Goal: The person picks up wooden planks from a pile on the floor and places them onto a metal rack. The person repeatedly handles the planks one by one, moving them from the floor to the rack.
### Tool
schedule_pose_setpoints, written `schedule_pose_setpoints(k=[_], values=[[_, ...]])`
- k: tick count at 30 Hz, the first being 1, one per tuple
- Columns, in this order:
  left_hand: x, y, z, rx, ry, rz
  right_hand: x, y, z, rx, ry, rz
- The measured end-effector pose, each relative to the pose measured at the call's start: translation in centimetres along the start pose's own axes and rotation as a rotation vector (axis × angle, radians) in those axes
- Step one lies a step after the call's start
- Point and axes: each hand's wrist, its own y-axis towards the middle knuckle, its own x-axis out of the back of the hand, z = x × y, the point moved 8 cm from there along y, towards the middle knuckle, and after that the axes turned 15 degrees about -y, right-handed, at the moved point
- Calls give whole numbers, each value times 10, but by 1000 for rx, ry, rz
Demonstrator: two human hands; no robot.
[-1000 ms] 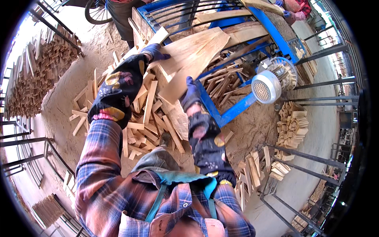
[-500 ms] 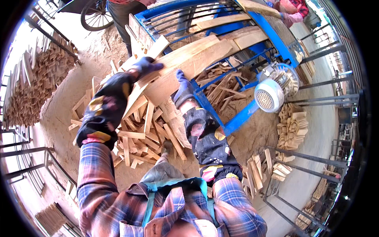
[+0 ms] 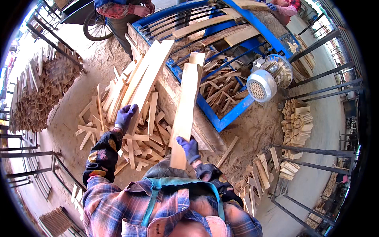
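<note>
My left hand (image 3: 125, 117), in a purple glove, is closed around the near end of a long pale wooden board (image 3: 152, 81). That board slants away over a heap of cut wood strips (image 3: 148, 144). A second board (image 3: 184, 112) stands lengthwise before me, its near end at my lap. My right hand (image 3: 189, 149), gloved too, grips this one along its right edge. Its far end overlaps another short piece of wood (image 3: 196, 59) at the edge of the blue metal frame (image 3: 206, 110).
Several boards (image 3: 203, 25) lie across the frame's bars, and a grey motor (image 3: 261, 86) sits at its right. One co-worker (image 3: 124, 10) stands at the far left; another's hands (image 3: 272, 6) rest at the far right. Stacked wood (image 3: 37, 89) rises at left.
Both my hands have drawn back toward me from the frame, bringing boards off it. They are farther apart, each on a separate board. The far-left co-worker's hands have come into view.
</note>
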Motion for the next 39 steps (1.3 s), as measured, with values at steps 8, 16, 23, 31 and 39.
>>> schedule_pose_setpoints(k=[8,16,23,31,39], values=[[-98,-70,46,109,-320,74,87,-48,-70,-154,125,63],[-208,-109,77,300,-6,392,75,-24,-43,-206,205,184],[-189,-129,93,418,-220,383,75,-26,-73,-231,281,116],[-151,-216,111,301,-430,222,115,-35,-89,-190,127,127],[-57,-346,167,268,-402,-320,140,-37,-130,-30,-524,236]])
